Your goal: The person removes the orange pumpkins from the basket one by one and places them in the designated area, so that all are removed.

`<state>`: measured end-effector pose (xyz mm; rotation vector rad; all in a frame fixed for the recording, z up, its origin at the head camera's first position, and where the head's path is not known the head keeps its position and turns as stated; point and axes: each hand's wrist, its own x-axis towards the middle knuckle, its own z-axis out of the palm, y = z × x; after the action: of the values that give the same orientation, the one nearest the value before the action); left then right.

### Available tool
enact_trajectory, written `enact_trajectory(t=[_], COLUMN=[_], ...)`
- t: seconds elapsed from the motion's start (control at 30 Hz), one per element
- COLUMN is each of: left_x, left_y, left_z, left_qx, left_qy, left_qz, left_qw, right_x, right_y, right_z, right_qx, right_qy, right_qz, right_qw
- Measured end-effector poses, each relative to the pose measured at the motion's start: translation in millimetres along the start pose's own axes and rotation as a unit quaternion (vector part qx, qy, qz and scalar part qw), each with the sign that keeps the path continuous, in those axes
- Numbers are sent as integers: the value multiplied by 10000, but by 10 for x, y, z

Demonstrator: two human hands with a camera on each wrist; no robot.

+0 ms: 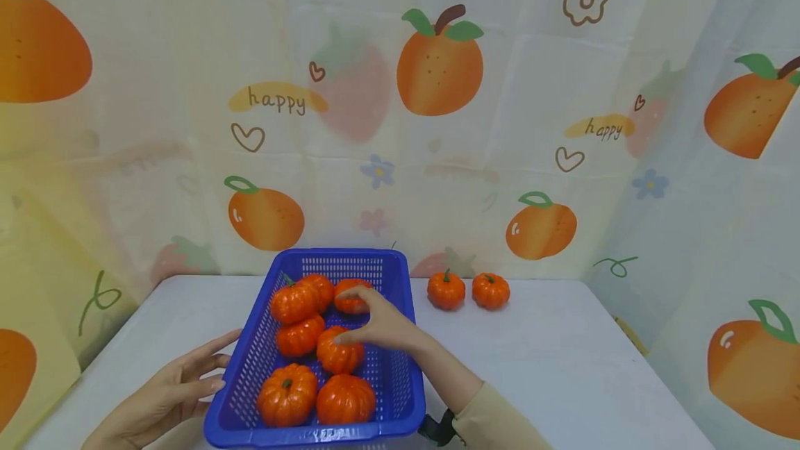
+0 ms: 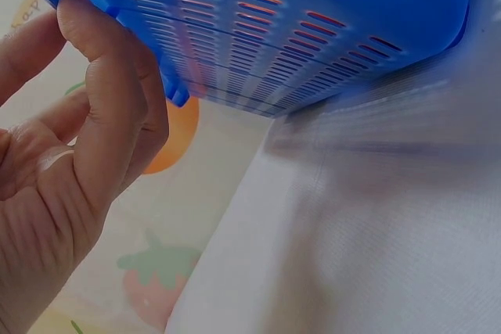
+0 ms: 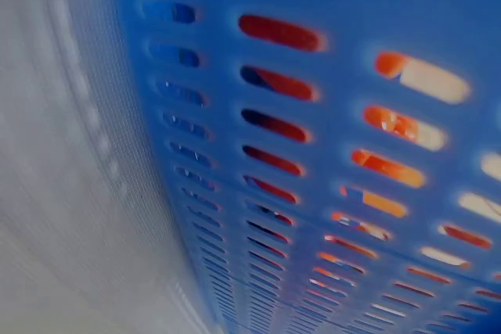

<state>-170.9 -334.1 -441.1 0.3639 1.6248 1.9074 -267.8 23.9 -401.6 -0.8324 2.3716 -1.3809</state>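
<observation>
A blue plastic basket (image 1: 417, 394) stands on the table with several small orange pumpkins inside, among them a front left pumpkin (image 1: 287, 396) and a front right pumpkin (image 1: 346, 400). My right hand (image 1: 390, 321) reaches in over the right rim, thumb and fingers spread apart. Its thumb is at the middle pumpkin (image 1: 339, 356), and its fingertips overlap the back pumpkin (image 1: 351, 303) in the head view. At the basket's left side is my left hand (image 1: 171, 391), fingers loosely bent. In the left wrist view, a fingertip (image 2: 74, 5) touches the basket rim. The right wrist view shows only the slotted basket wall (image 3: 211, 193) and tabletop.
Two more pumpkins, a left one (image 1: 446, 290) and a right one (image 1: 491, 291), sit on the white table (image 1: 550, 367) behind and right of the basket. A fruit-printed curtain (image 1: 475, 158) hangs along the back and sides.
</observation>
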Motion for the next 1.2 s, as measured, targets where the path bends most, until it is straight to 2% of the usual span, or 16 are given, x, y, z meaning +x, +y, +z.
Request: enact_trajectory(t=[0.27,0.43,0.53,0.63,0.8,1.03,1.2], left_x=[-22,-34,-32,-20,-14,-8,-10], left_y=[-7,-15,-20,-16,-10,-11,-10], left_z=[-1,-10,-4,14,28,33,40], left_qx=[99,73,83,103,5,-114,-121], left_qy=[60,59,56,10,-161,-276,-262], left_qz=[66,81,80,122,239,404,432], left_qw=[9999,9999,9999,9999,9996,9987,9986], right_x=[53,70,65,47,33,30,8], right_y=[-3,18,45,75,96,66,40], right_z=[38,66,72,70,62,81,98], right_qx=[-526,-1134,-1519,-1799,-1761,-1686,-1938], right_qy=[-1110,-1714,-1896,-1852,-1441,-943,-747], right_qz=[144,97,5,-105,-181,135,269], right_qw=[9923,9786,9700,9660,9736,9811,9778])
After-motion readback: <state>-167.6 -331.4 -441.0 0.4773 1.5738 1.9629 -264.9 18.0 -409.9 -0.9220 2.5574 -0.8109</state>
